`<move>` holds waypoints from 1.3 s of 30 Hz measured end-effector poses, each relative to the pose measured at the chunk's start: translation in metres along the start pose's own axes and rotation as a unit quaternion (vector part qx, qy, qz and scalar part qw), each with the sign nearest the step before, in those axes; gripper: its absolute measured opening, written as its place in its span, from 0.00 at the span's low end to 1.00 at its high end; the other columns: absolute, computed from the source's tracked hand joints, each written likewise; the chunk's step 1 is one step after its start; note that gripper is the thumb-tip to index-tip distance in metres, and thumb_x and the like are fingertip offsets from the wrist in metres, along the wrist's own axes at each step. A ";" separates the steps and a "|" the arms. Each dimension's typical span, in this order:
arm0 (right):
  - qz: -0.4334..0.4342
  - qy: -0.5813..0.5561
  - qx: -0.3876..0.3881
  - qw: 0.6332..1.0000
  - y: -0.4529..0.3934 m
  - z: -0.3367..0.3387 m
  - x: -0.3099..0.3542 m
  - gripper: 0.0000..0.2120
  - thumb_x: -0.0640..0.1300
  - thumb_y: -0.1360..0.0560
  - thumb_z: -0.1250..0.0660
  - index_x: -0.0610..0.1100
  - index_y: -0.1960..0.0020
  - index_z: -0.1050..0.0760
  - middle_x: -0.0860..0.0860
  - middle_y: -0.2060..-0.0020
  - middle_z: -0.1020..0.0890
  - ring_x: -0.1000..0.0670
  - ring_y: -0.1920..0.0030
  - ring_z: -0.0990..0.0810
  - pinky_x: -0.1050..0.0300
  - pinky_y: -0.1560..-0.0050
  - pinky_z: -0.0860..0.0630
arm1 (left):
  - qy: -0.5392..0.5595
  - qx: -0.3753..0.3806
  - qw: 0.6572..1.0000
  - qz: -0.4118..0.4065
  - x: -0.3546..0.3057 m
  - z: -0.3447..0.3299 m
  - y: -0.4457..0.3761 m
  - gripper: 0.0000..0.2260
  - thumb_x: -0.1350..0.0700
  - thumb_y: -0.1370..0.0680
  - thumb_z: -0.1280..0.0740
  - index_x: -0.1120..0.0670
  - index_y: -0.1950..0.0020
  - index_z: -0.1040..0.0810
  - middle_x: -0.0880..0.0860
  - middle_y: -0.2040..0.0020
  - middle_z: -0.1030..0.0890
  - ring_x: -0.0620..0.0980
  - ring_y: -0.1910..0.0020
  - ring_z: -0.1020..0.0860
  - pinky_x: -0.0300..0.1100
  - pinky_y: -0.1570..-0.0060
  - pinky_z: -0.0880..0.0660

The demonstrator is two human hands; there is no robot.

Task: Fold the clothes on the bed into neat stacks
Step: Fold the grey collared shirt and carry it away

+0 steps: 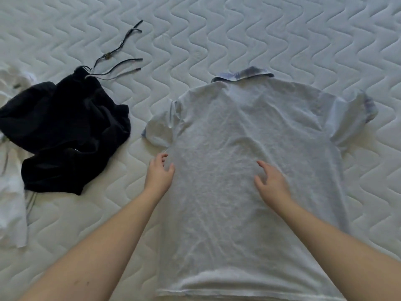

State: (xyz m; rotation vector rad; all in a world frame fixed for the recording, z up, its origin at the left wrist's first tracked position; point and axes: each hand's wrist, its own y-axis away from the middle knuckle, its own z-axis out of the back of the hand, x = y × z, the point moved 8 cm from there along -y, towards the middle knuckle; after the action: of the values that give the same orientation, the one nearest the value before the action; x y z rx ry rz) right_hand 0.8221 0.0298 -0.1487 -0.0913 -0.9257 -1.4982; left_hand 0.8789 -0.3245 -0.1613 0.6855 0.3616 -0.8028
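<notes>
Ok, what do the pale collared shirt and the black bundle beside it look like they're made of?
Collared shirt: probably cotton knit, matte, finely creased all over. Black garment: soft matte fabric, maybe jersey, crumpled in loose folds, with cords trailing from it.

**One head-worn view, looking down the bed**

There is a single camera, worn on the person's head, facing forward and steeply down onto the bed (238,29). It sits close: both forearms enter from the bottom edge, and the left hand (159,173) and right hand (272,183) lie near the middle of the frame. The wide-angle lens bends the quilted mattress lines toward the edges. The pale polo shirt (249,137) fills the centre and right, its collar pointing away from the viewer and its hem at the bottom edge. The black garment (65,135) sits at the left, and white cloth (10,203) is cut off by the left edge. No second view overlaps with this one.
</notes>
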 end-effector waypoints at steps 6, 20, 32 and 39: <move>0.051 -0.038 0.058 0.996 -0.048 -0.034 0.069 0.27 0.36 0.23 0.34 0.41 0.26 0.34 0.43 0.29 0.30 0.44 0.28 0.33 0.60 0.30 0.42 | -0.022 -0.056 0.997 -0.038 -0.034 0.033 -0.073 0.29 0.50 0.22 0.33 0.53 0.24 0.38 0.57 0.28 0.35 0.56 0.31 0.32 0.46 0.33 0.36; 0.107 -0.106 0.146 0.978 -0.129 -0.105 0.216 0.29 0.41 0.20 0.38 0.50 0.22 0.43 0.50 0.24 0.36 0.51 0.26 0.37 0.63 0.33 0.41 | 0.044 0.192 0.975 0.106 -0.011 0.027 -0.156 0.21 0.48 0.28 0.24 0.58 0.41 0.21 0.58 0.50 0.18 0.55 0.52 0.19 0.51 0.52 0.20; 0.006 -0.145 0.123 0.982 -0.174 -0.128 0.228 0.29 0.44 0.20 0.43 0.50 0.21 0.46 0.49 0.24 0.35 0.48 0.26 0.36 0.50 0.26 0.39 | 0.291 -0.080 0.952 -0.053 -0.008 0.080 -0.091 0.09 0.56 0.27 0.27 0.43 0.53 0.24 0.41 0.58 0.20 0.37 0.61 0.24 0.32 0.58 0.25; 0.001 -0.182 0.141 0.973 -0.187 -0.132 0.232 0.27 0.41 0.21 0.45 0.52 0.23 0.40 0.51 0.29 0.28 0.48 0.32 0.29 0.50 0.29 0.33 | 0.129 0.050 0.988 -0.073 0.012 0.040 -0.078 0.10 0.46 0.18 0.40 0.42 0.56 0.23 0.43 0.66 0.20 0.43 0.69 0.21 0.47 0.63 0.22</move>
State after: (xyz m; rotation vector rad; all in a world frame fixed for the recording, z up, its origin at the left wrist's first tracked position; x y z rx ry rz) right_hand 0.6775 -0.2582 -0.1952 -0.1633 -1.4259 -1.3557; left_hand 0.8289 -0.3970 -0.1711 0.8685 0.6153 -0.8769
